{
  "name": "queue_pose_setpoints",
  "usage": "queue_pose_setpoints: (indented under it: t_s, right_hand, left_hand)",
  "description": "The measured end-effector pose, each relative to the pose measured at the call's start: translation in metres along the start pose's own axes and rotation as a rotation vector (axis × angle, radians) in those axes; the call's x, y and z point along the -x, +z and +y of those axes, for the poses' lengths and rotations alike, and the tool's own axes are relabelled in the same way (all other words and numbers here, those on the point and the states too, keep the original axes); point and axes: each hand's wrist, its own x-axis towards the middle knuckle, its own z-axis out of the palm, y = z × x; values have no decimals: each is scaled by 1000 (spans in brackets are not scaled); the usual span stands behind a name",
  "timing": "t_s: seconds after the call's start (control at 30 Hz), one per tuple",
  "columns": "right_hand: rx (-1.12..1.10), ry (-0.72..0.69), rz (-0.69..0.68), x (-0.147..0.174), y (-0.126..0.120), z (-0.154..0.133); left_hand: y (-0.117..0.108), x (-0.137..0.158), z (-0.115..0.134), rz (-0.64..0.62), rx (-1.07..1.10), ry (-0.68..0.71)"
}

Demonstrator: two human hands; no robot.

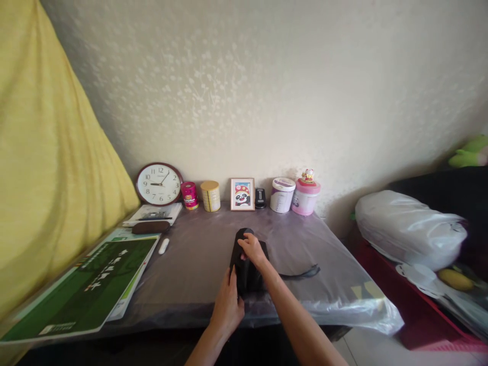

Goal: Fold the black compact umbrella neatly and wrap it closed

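Observation:
A black fabric bundle (249,282), its exact kind unclear, lies at the table's front edge. My left hand (227,300) grips its lower left side, with the thumb toward me. On the upper part of the same bundle, my right hand (252,249) is closed with curled fingers and covers some of the cloth. From the bundle's right side a dark strap (301,273) trails across the table. Both forearms hide part of the near edge.
Plastic film covers the table (183,274). A green book (87,284), a brown case (150,227) and a small white object (163,246) lie left. Along the wall stand a clock (159,184), a panda picture frame (242,194) and several tins. A white bag (407,229) sits right.

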Motion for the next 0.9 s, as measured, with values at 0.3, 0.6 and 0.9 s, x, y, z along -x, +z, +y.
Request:
queue_pose_setpoints:
  t_s: [0.3,0.6,0.9]
  right_hand:
    - [99,26,-27,-7,16,7]
    - [239,-49,-75,-3,15,5]
    - [361,-322,-135,23,7,2]
  left_hand:
    - [-2,-1,0,26,2,-17]
    - [-9,5,8,21,-96,29]
    - [-7,4,6,-23,-275,-9]
